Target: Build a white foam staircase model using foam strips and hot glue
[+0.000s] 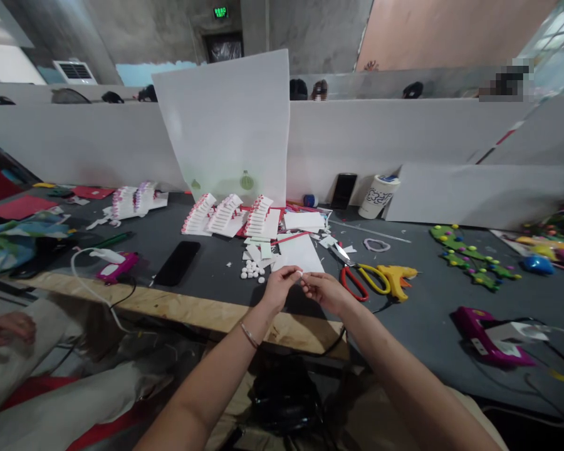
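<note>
Left hand (282, 285), right hand (326, 292) pinching-close around tiny white piece (301, 274); round discs (250, 274) nearby

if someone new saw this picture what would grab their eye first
Probably the tall white board, standing upright behind rows of pink-and-white pieces. Next, the left hand and right hand, meeting at a small white piece near the front edge of the dark table. Right of them, a yellow glue gun lies beside scissors with red and yellow handles.
</note>
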`<state>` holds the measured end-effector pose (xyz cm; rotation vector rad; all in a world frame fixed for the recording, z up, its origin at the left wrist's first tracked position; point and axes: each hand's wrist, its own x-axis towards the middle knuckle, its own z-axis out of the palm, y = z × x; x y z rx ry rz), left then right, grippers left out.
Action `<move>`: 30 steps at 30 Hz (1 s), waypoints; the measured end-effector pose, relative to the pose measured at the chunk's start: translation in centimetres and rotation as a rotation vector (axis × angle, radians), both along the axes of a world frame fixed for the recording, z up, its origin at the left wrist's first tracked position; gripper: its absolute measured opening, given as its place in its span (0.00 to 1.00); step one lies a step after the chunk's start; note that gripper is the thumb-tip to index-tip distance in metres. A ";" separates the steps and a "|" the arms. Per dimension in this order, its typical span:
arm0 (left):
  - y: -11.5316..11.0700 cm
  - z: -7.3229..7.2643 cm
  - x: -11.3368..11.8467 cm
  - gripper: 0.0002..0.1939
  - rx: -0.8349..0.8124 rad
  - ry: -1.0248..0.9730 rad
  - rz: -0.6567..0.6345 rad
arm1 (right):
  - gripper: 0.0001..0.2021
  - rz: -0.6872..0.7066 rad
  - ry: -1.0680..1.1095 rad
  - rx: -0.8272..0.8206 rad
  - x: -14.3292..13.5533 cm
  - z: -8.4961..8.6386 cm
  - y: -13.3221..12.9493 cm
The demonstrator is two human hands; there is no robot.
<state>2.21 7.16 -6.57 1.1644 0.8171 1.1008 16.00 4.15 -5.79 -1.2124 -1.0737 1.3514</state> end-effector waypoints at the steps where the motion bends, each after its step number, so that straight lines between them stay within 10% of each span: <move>1: -0.1 0.0 0.0 0.16 -0.004 -0.010 -0.006 | 0.15 0.010 0.001 -0.006 0.1 0.0 0.0; 21: 0.2 0.0 -0.2 0.15 -0.087 -0.171 -0.018 | 0.19 -0.188 -0.238 0.183 -1.0 0.9 -0.7; 30: 0.2 0.6 -1.9 0.10 0.299 0.390 -0.113 | 0.09 -0.043 -0.673 0.268 0.6 1.7 -1.1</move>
